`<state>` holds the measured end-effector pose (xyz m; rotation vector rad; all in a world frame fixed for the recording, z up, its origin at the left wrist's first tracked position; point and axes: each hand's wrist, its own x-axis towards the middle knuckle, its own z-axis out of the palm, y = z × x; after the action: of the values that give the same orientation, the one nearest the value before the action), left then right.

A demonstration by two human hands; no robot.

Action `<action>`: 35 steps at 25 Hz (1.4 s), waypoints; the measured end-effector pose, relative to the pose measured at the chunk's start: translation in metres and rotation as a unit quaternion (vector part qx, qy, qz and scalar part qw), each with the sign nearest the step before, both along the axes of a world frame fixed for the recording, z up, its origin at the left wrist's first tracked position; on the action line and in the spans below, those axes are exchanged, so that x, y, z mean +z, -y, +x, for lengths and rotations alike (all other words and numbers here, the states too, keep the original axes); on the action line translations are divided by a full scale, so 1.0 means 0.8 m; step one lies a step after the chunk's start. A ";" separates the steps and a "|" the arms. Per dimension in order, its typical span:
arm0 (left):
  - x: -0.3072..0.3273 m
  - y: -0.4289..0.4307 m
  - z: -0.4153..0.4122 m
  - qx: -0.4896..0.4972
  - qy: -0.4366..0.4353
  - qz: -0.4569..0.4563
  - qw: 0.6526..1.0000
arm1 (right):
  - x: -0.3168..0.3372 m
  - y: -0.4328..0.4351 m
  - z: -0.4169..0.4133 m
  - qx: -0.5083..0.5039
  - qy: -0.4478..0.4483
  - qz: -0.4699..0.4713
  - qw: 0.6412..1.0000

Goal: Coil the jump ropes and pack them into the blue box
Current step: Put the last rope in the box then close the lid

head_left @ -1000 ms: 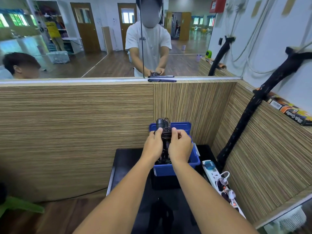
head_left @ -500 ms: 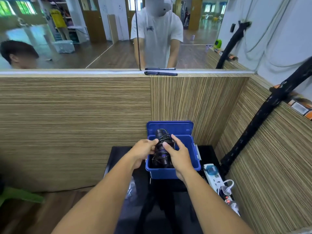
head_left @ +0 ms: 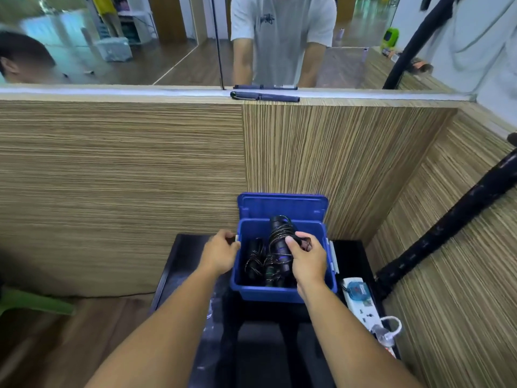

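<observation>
The blue box (head_left: 282,293) stands on a black table (head_left: 179,261) with its lid (head_left: 282,205) tilted up against the wooden partition. My right hand (head_left: 306,257) grips a coiled black jump rope (head_left: 279,236), handles wrapped in cord, standing upright and partly inside the box. Another coiled black rope (head_left: 254,259) lies in the box's left half. My left hand (head_left: 221,252) holds the box's left rim with curled fingers.
A white power strip (head_left: 361,299) with plugs lies on the table right of the box. A black padded pole (head_left: 447,219) leans across the right partition. Wooden partition walls (head_left: 120,191) close in the back and right. A pen (head_left: 264,96) rests on the ledge; a person stands beyond.
The coiled rope has gone from above the box down into it. My left hand has left the rope and moved to the box's left rim. The view has tilted downward.
</observation>
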<state>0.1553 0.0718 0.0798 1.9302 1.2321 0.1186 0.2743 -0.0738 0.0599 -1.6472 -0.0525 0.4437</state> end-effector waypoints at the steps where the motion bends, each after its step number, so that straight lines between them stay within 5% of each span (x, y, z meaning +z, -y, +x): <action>1: -0.011 0.001 0.003 -0.009 -0.023 0.000 1.000 | -0.006 -0.001 0.006 -0.007 0.006 -0.023 1.000; 9: -0.044 0.005 0.012 0.012 -0.033 0.072 0.997 | -0.047 -0.015 0.024 0.065 0.035 -0.174 0.982; 15: -0.042 0.010 0.015 0.014 -0.041 0.093 0.995 | -0.035 -0.026 0.016 0.259 0.160 -0.366 0.879; 24: -0.037 0.014 0.014 0.002 -0.046 0.109 0.993 | -0.040 0.000 0.043 0.294 0.165 -0.437 0.834; 27: -0.036 0.013 0.014 -0.010 -0.053 0.112 0.992 | -0.044 0.002 0.031 0.307 0.150 -0.419 0.841; 32: -0.037 0.008 0.014 -0.028 -0.065 0.106 0.992 | -0.045 0.001 0.042 0.200 0.095 -0.330 0.918; 35: -0.037 0.005 0.013 -0.035 -0.069 0.098 0.992 | -0.045 0.000 0.038 0.168 0.101 -0.339 0.920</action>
<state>0.1659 0.0680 0.0501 2.1808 1.2821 0.0728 0.3050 -0.0737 0.0242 -2.3833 -0.3772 0.5908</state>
